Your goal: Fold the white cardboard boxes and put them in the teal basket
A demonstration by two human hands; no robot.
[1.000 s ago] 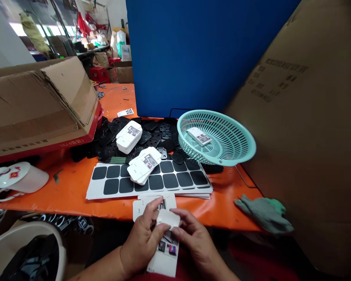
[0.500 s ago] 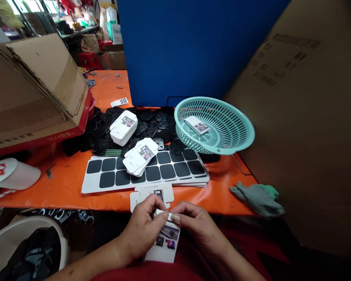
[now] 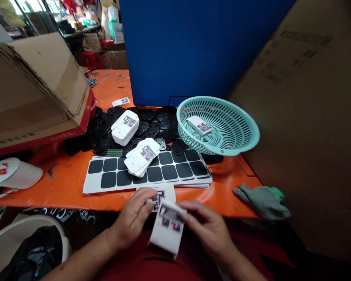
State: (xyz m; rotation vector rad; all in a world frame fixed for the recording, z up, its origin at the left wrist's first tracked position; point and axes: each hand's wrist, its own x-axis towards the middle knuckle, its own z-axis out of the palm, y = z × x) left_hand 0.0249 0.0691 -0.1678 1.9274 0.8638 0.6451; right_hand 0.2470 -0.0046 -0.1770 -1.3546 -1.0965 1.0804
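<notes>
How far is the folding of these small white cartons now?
Done: one seemingly folded carton lies in the teal basket. In hand: the left hand and right hand grip a white carton, blurred, apparently half formed. Left: two stacks of flat cartons on the orange table, plus one flat carton at its near edge.
</notes>
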